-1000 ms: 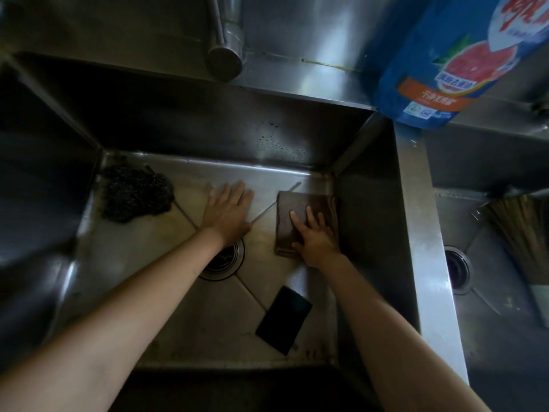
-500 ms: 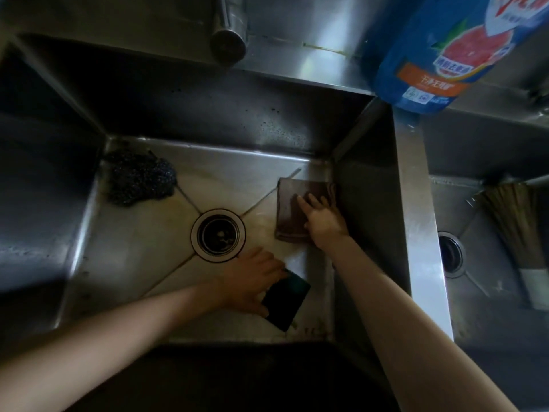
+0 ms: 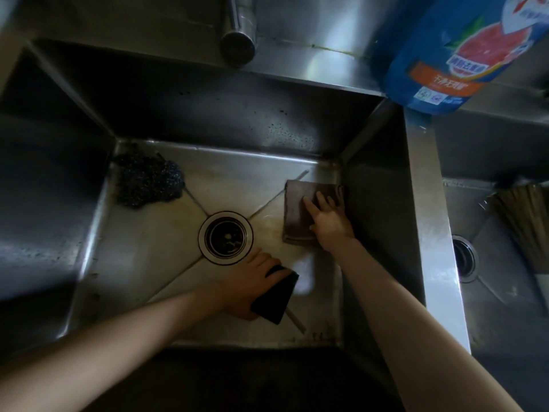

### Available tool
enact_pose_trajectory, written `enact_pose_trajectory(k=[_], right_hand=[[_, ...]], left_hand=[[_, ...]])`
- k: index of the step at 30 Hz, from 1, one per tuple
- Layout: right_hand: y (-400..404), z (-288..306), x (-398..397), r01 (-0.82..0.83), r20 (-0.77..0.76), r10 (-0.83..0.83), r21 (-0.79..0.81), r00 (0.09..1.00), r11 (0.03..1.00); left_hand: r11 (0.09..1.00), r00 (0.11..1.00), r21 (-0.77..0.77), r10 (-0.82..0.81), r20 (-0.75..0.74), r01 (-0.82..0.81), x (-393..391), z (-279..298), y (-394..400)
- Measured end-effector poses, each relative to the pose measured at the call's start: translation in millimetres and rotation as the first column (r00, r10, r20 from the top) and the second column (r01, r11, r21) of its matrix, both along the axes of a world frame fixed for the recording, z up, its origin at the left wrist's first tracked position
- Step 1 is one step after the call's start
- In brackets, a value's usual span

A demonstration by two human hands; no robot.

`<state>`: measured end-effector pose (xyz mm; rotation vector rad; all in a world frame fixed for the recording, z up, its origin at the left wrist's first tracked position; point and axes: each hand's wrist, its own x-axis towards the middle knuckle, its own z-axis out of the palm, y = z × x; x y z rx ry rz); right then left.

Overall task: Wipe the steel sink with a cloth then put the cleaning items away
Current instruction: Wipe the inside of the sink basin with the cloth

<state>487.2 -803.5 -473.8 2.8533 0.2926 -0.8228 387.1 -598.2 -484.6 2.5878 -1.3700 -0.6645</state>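
Note:
A folded brown cloth (image 3: 295, 209) lies on the floor of the steel sink (image 3: 148, 248), near its right wall. My right hand (image 3: 328, 220) presses flat on the cloth with straight fingers. A dark rectangular sponge (image 3: 276, 297) sits at the front of the basin, just right of the drain (image 3: 225, 237). My left hand (image 3: 248, 285) grips the sponge's left edge, fingers curled over it. A dark steel-wool scourer (image 3: 147, 182) rests in the back left corner.
The tap spout (image 3: 237, 44) hangs over the back rim. A blue detergent bottle (image 3: 442, 52) stands on the divider at the back right. A second basin (image 3: 490, 263) on the right holds a straw brush (image 3: 525, 221).
My left hand left the basin floor behind the drain, came forward to the dark sponge and closed on its edge. My right hand stayed flat on the cloth.

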Motion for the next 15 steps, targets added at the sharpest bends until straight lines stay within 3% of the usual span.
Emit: enact_pose_trajectory(k=[5, 10, 15], right_hand=[[3, -3, 3, 0.074, -0.016, -0.074, 0.058, 0.997, 0.996], [8, -5, 4, 0.159, -0.034, -0.156, 0.123, 0.987, 0.979], [12, -7, 1, 0.217, -0.054, -0.211, 0.165, 0.976, 0.962]], left_hand=[[0.996, 0.995, -0.008, 0.092, 0.042, -0.091, 7, -7, 23], [0.979, 0.988, 0.134, 0.147, 0.042, -0.151, 18, -5, 27], [0.971, 0.968, 0.035, 0.234, 0.09, -0.238, 39, -1, 30]])
